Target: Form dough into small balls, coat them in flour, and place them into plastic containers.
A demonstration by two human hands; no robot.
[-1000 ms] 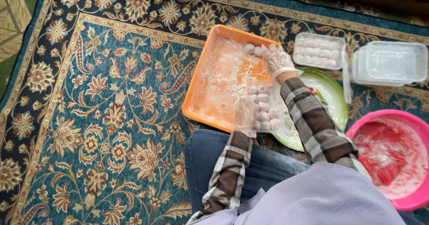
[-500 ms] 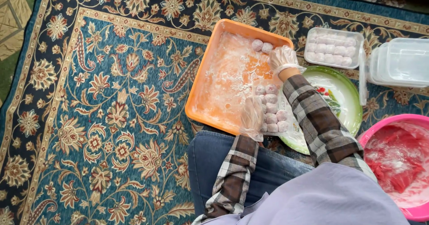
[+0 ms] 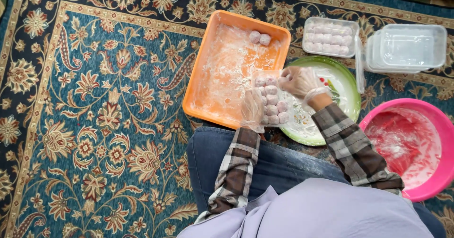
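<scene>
My left hand (image 3: 251, 111), in a clear plastic glove, grips the near left side of a small clear container (image 3: 271, 101) packed with several floured pink dough balls. This container sits over the near right corner of an orange tray (image 3: 198, 82) dusted with flour. My right hand (image 3: 298, 81), also gloved, is at the container's far right corner, with its fingers pinched on a pale dough ball. Two more pink balls (image 3: 259, 37) lie in the tray's far right corner.
A green-rimmed plate (image 3: 347, 84) lies under my right wrist. Behind it stands a clear box (image 3: 329, 37) full of balls, beside stacked empty clear boxes (image 3: 411, 46). A pink bowl (image 3: 432, 172) smeared with dough is at the right. A patterned carpet (image 3: 94, 124) covers the floor.
My right hand has come back from the tray's far right corner to the small container. The left hand has stayed on the container.
</scene>
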